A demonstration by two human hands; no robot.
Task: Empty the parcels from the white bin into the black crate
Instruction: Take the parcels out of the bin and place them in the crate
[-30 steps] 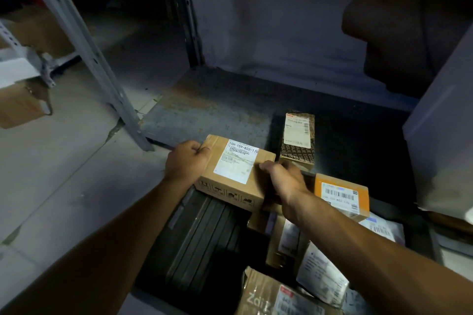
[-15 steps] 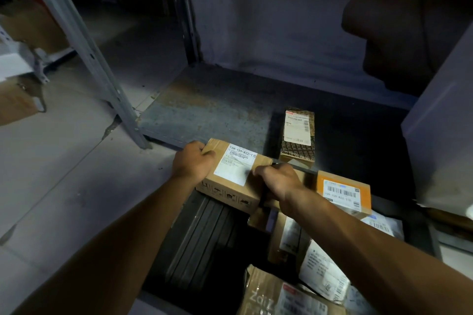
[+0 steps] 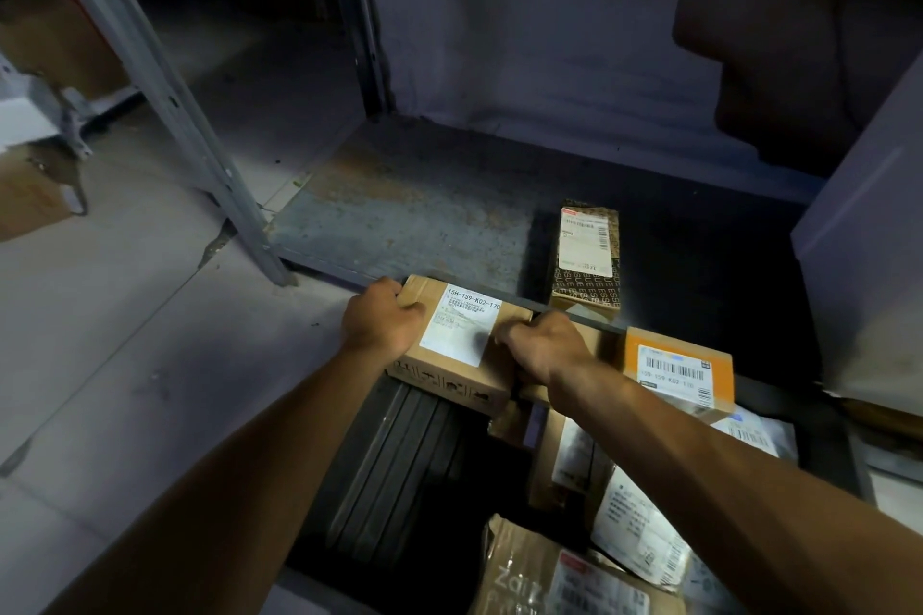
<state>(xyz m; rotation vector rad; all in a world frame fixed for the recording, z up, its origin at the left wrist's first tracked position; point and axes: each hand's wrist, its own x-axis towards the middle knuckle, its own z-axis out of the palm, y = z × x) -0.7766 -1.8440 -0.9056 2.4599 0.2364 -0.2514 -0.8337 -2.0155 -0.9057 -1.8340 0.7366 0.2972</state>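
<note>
Shelving of grey metal fills the far half of the view, its rusty bottom shelf low over the concrete floor. Nearer than the shelf edge sits the black crate, its ribbed dark floor bare on the left and heaped with parcels on the right. At the right edge of the view, beside the crate, stands a pale container that may be the white bin; its inside is not visible. Both forearms reach over the crate toward its far rim.

There the left hand and the right hand hold a brown cardboard box with a white label on top. The left fingers curl over the box's far left corner; the right fingers clench its right end. The box sits at the crate's far rim, at its left corner, seemingly half over the rim. Right of the box, inside the crate, an orange-labelled parcel leans on the pile. Beyond the rim, a small patterned box lies on the shelf.

The step in hand looks like setting this box into the crate. The next move probably calls for lowering it onto the bare ribbed floor, then letting go with both hands.
</note>
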